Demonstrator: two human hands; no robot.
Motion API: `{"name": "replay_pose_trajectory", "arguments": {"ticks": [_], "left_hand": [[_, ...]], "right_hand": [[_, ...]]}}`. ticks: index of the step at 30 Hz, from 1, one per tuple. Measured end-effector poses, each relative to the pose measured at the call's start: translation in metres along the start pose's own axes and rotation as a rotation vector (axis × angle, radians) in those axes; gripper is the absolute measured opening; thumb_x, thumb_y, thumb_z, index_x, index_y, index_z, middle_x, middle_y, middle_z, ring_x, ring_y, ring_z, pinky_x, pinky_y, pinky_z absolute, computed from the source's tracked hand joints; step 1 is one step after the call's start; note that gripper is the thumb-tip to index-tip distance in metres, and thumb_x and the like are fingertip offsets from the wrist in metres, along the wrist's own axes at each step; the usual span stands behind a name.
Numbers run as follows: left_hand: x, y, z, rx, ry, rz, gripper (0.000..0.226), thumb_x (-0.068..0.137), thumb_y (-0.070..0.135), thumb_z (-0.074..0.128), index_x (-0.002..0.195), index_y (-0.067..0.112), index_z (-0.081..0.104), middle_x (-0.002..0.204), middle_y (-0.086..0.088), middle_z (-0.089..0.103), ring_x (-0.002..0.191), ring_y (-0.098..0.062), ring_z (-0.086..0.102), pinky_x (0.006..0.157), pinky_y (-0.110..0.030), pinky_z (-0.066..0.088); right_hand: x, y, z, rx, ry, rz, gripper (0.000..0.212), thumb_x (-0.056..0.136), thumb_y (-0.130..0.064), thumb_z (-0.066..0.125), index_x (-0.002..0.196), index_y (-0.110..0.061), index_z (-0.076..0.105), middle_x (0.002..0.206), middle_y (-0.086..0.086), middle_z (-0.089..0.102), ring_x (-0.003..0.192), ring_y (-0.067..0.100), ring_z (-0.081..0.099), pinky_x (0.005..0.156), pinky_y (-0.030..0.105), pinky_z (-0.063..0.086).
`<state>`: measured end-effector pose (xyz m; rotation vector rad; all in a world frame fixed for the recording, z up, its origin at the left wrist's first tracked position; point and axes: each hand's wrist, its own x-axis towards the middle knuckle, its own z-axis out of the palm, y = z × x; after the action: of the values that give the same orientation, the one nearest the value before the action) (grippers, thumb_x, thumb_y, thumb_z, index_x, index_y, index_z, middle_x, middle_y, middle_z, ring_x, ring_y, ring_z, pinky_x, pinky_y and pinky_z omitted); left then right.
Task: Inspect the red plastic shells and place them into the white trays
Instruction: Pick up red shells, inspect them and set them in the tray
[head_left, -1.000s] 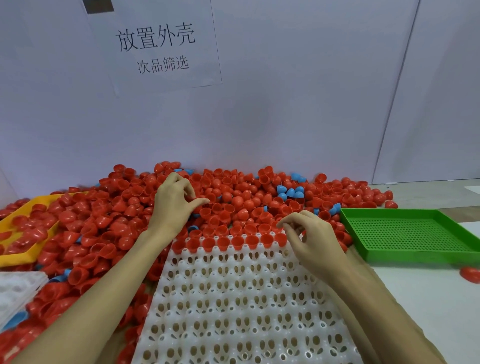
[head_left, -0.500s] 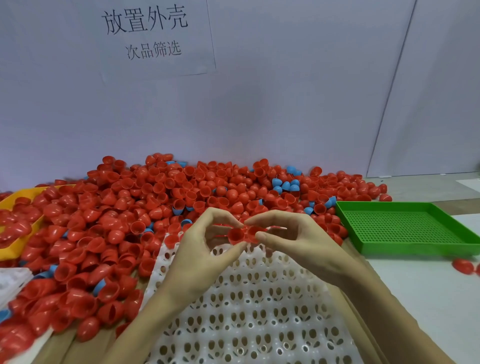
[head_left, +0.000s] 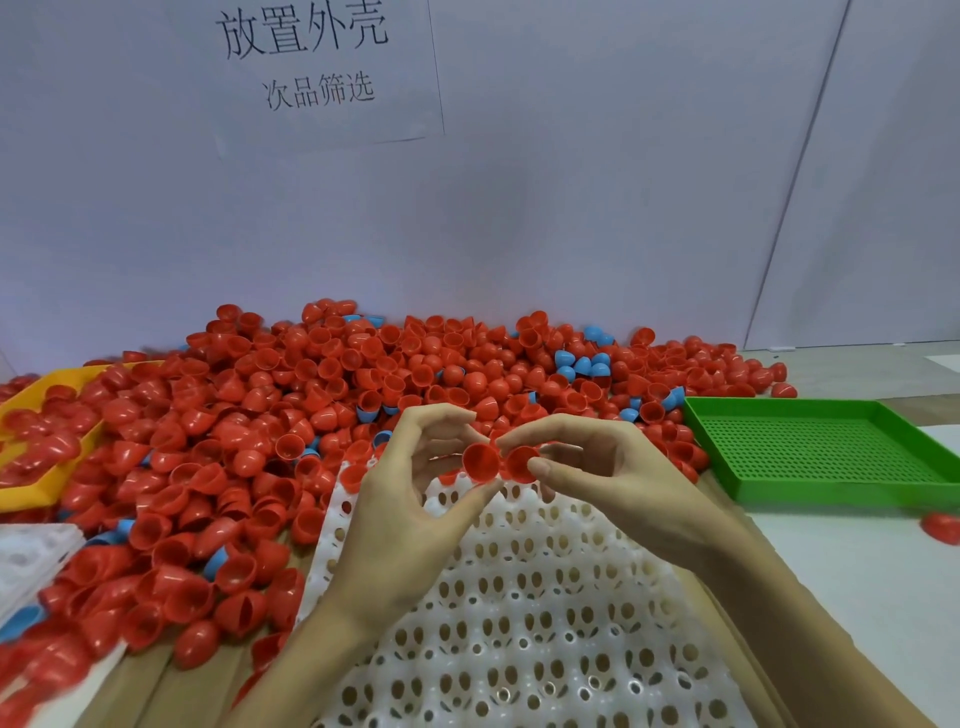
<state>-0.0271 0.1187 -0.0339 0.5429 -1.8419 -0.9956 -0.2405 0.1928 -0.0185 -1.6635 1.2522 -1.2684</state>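
A big heap of red plastic shells (head_left: 322, 415) covers the table's back and left, with a few blue shells (head_left: 582, 364) mixed in. A white tray (head_left: 519, 623) with rows of holes lies in front of me. Above its far edge my left hand (head_left: 410, 519) pinches one red shell (head_left: 480, 462) between thumb and fingers, its hollow side facing me. Beside it my right hand (head_left: 608, 478) pinches a second red shell (head_left: 519, 463). The two shells sit side by side, almost touching. The hands hide the tray's far row.
A green perforated tray (head_left: 821, 452) stands at the right. A yellow tray (head_left: 47, 415) lies half buried at the left, and another white tray (head_left: 31, 556) shows at the left edge. One loose red shell (head_left: 943, 527) lies at the right. A paper sign hangs on the wall.
Both hands left the heap and came together over the tray's far edge, each holding a red shell. Since half a second ago they hold nearly still.
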Motion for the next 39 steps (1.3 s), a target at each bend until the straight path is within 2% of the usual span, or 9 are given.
{"name": "replay_pose_trajectory", "arguments": {"ticks": [7,11,14,18,23,28,33,36,39], "left_hand": [[0.001,0.002,-0.001,-0.032,-0.012,0.009,0.05,0.084,0.019,0.084,0.127,0.027,0.059,0.119,0.009,0.071,0.119,-0.014,0.068,0.097,-0.021,0.055],[0.0,0.002,0.001,0.015,0.0,0.018,0.05,0.082,0.027,0.085,0.125,0.031,0.061,0.109,0.01,0.069,0.112,-0.017,0.068,0.094,-0.021,0.055],[-0.001,0.002,0.0,0.06,0.011,0.03,0.052,0.079,0.036,0.085,0.125,0.035,0.06,0.103,0.012,0.065,0.106,-0.016,0.066,0.094,-0.018,0.052],[-0.002,0.002,0.001,0.028,-0.005,0.042,0.052,0.081,0.028,0.086,0.125,0.035,0.06,0.103,0.009,0.064,0.108,-0.018,0.067,0.096,-0.017,0.053],[-0.003,0.0,0.001,0.045,-0.01,0.074,0.054,0.083,0.02,0.086,0.126,0.036,0.059,0.107,0.01,0.064,0.116,-0.018,0.065,0.096,-0.017,0.053],[-0.004,0.0,0.002,0.111,0.001,0.118,0.053,0.085,0.023,0.083,0.13,0.034,0.058,0.107,0.01,0.062,0.113,-0.019,0.066,0.098,-0.019,0.054],[-0.005,-0.003,0.002,0.204,-0.007,0.174,0.056,0.085,0.019,0.085,0.132,0.031,0.057,0.107,0.013,0.06,0.11,-0.018,0.065,0.097,-0.019,0.053],[-0.005,-0.006,0.002,0.264,-0.05,0.207,0.062,0.082,0.024,0.088,0.135,0.028,0.056,0.11,0.015,0.059,0.112,-0.016,0.065,0.099,-0.02,0.052],[-0.004,-0.008,0.001,0.238,-0.115,0.119,0.067,0.082,0.042,0.086,0.138,0.035,0.05,0.12,0.021,0.058,0.123,-0.009,0.06,0.101,-0.013,0.048]], "right_hand": [[0.001,0.002,-0.002,0.053,-0.006,-0.017,0.026,0.105,-0.017,0.062,0.129,-0.023,0.072,0.124,0.004,0.073,0.11,0.024,0.069,0.087,0.034,0.059],[0.001,0.0,0.001,-0.029,0.099,-0.066,0.023,0.105,-0.015,0.063,0.122,-0.026,0.074,0.123,-0.002,0.074,0.117,0.02,0.068,0.095,0.034,0.059],[0.001,-0.003,0.002,-0.061,0.156,-0.09,0.017,0.103,-0.015,0.065,0.113,-0.024,0.076,0.112,-0.002,0.074,0.102,0.016,0.069,0.08,0.027,0.058],[0.0,-0.005,0.006,-0.1,0.134,-0.12,0.014,0.101,-0.015,0.069,0.11,-0.023,0.076,0.101,-0.001,0.073,0.086,0.01,0.066,0.073,0.023,0.055],[0.001,-0.002,0.008,-0.149,0.145,-0.147,0.011,0.101,-0.025,0.071,0.108,-0.028,0.077,0.096,-0.001,0.073,0.084,0.017,0.068,0.072,0.027,0.057],[0.002,0.003,0.015,-0.238,0.149,-0.147,0.013,0.095,-0.039,0.076,0.107,-0.034,0.076,0.095,-0.016,0.07,0.082,0.018,0.068,0.07,0.035,0.06],[0.003,0.008,0.02,-0.312,0.174,-0.138,0.024,0.088,-0.055,0.076,0.105,-0.038,0.074,0.095,-0.011,0.068,0.085,0.019,0.068,0.068,0.028,0.058],[0.003,0.011,0.019,-0.37,0.182,-0.109,0.016,0.088,-0.049,0.076,0.101,-0.038,0.073,0.097,-0.008,0.068,0.085,0.018,0.069,0.069,0.032,0.06],[0.008,0.019,0.004,-0.393,0.242,-0.047,0.009,0.091,-0.031,0.075,0.1,-0.032,0.075,0.096,-0.01,0.071,0.084,0.012,0.07,0.069,0.027,0.06]]}}
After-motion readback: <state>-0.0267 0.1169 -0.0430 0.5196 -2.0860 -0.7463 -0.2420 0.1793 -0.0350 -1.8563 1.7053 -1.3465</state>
